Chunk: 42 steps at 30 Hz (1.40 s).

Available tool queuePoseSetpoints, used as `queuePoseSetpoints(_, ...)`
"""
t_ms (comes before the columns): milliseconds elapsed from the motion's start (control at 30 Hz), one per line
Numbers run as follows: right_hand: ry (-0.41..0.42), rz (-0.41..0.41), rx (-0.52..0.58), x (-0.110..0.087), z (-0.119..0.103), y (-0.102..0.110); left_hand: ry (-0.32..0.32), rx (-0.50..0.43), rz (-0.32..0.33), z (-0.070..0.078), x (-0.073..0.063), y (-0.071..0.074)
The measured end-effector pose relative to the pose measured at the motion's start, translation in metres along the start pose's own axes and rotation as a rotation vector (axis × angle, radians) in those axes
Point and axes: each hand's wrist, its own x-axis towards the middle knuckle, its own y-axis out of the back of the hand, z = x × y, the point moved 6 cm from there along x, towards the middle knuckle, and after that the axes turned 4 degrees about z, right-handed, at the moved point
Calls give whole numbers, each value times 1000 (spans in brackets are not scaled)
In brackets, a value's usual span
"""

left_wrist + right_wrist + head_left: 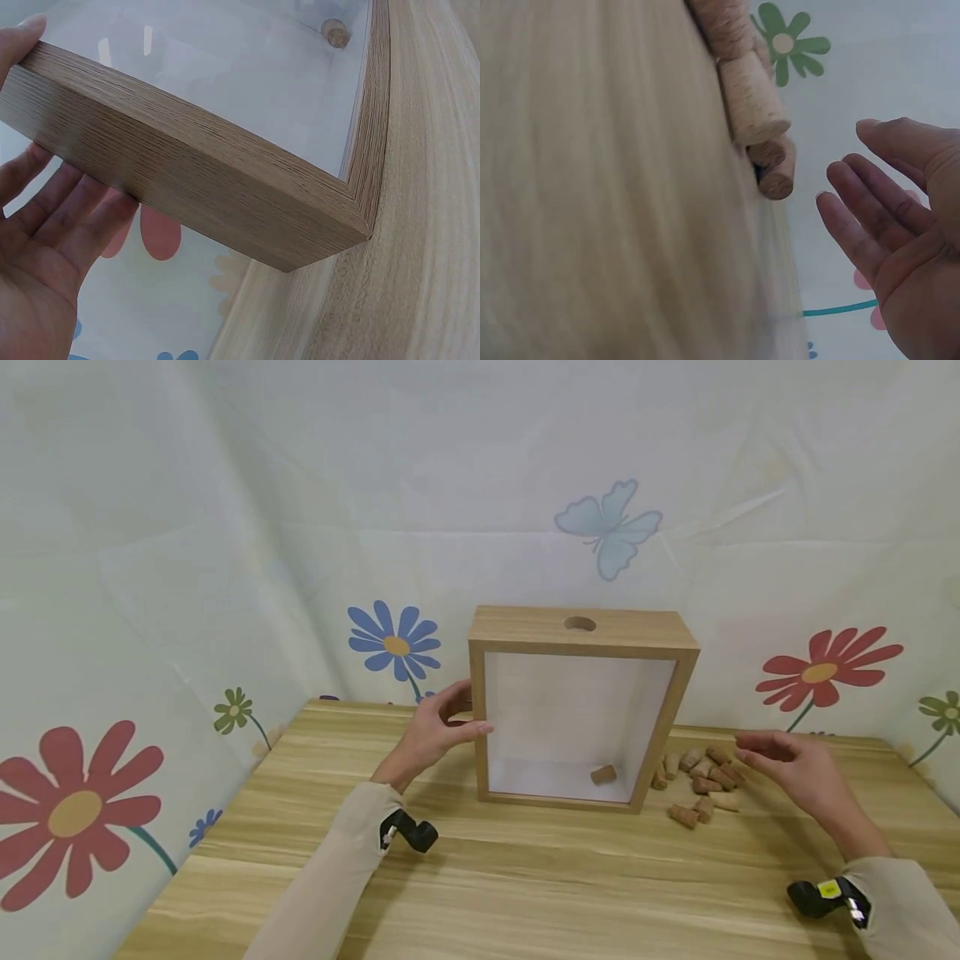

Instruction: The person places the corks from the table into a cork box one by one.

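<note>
A shallow wooden box (585,643) stands upright on the table, with a clear front and a round hole in its top. One cork (603,775) lies inside on its white floor, towards the right. My left hand (441,727) holds the box's left side, thumb on the front edge and fingers behind; the left wrist view shows this hand (52,225) spanning the wooden frame (187,157). To the right of the box lies a loose pile of corks (705,783). Just right of the pile hovers my right hand (798,777), holding nothing, its fingers (862,210) loosely extended.
The wood-grain table (525,885) reaches back to a white cloth backdrop (450,485) printed with flowers and a butterfly. A small black camera is strapped to each wrist, the left camera (411,832) and the right camera (825,897).
</note>
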Motion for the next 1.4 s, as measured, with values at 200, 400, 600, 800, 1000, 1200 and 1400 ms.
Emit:
queuePoseSetpoints(200,19,-30,2,-2,9,-6,-6,3,-2,1,-1,0)
queuePoseSetpoints(400,24,-78,3,-5,15,-12,-2,2,-4,0,-1,0)
queuePoseSetpoints(600,20,-106,0,-7,15,-16,-4,10,1,0,-1,1)
queuePoseSetpoints(800,29,-141,15,-7,16,-21,-4,12,4,0,-1,1)
queuePoseSetpoints(1000,44,-150,8,-7,16,-22,8,19,6,0,-1,0)
queuePoseSetpoints(1200,34,-174,-17,-7,18,-22,6,19,4,2,-1,1)
queuePoseSetpoints(1400,-9,-181,-65,-6,20,-20,-2,18,1,1,-1,0)
